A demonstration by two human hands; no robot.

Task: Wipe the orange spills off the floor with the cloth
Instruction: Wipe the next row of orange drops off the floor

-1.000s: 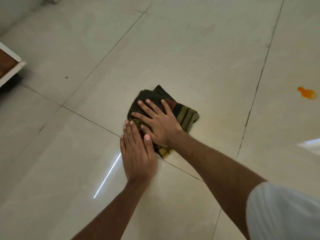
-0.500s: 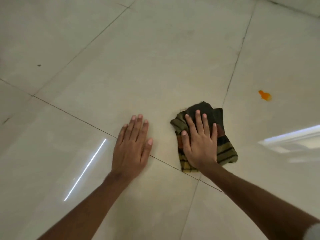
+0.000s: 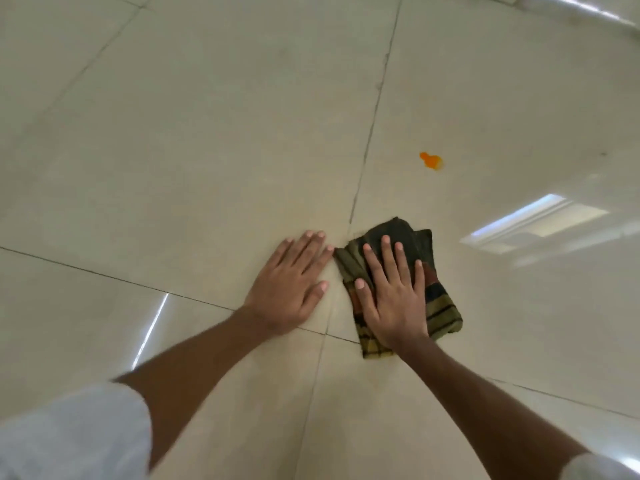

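A dark folded cloth [image 3: 438,299] with green, yellow and red stripes lies flat on the pale tiled floor. My right hand [image 3: 391,292] presses flat on top of it, fingers spread and pointing away from me. My left hand [image 3: 289,285] rests flat on the bare floor just left of the cloth, its fingertips almost touching the cloth's left edge. A small orange spill [image 3: 431,161] sits on the tile beyond the cloth, a short way ahead and slightly right of it.
Glossy beige floor tiles [image 3: 207,150] with dark grout lines run in all directions. A bright window reflection [image 3: 533,223] shines on the floor to the right. A thin light streak [image 3: 150,329] shows at the left.
My right hand has slid the cloth rightward across the floor, closer to the orange spill. My left hand has followed to the right and again sits beside the cloth.
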